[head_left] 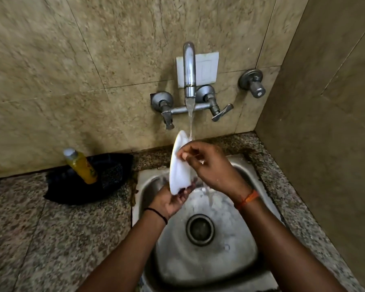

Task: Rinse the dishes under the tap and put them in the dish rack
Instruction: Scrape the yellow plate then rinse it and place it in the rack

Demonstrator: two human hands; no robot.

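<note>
White plate (180,163) under running tap (189,68)

White plate (180,165), yellow bottle (81,166), speckled granite counter (51,228), beige marbled wall tiles (72,81)

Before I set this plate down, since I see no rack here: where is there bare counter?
Bare granite counter lies left of the sink, in front of the black tray holding the yellow bottle. A narrower strip runs between the sink and the right wall. Under the tap it is crowded: both hands hold the white plate.
</note>
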